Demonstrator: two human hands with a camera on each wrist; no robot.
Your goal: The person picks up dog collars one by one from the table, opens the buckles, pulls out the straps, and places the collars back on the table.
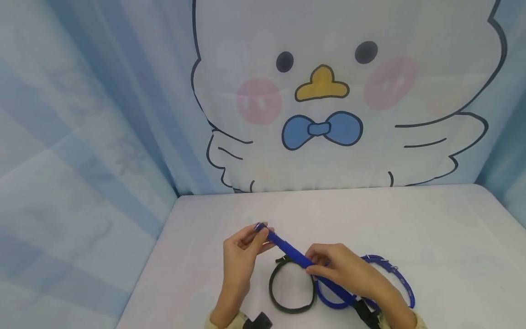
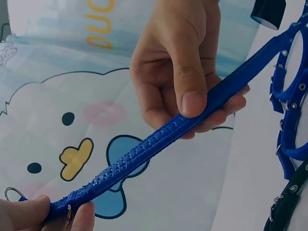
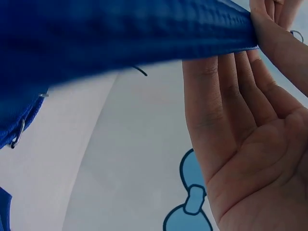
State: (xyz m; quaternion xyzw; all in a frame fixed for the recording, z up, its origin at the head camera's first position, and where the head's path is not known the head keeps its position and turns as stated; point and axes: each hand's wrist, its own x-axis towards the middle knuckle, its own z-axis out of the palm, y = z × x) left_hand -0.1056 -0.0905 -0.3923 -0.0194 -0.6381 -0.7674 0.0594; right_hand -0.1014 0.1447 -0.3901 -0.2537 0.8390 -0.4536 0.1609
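From my remote view, the right hand [image 1: 345, 269] pinches the blue strap [image 1: 292, 252] mid-length and the left hand [image 1: 242, 256] grips its metal-fitted end, presumably keeping it straight above the table [image 1: 460, 256]. Behind it lie a dark green loop [image 1: 291, 310] and a blue loop [image 1: 406, 284]; I see no container. A printed curtain [image 1: 328, 169] hangs farthest.

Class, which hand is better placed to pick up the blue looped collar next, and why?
Probably the right hand: it is nearer the blue looped collar than the left hand is. Both pinch the blue strap, so it would likely release first.
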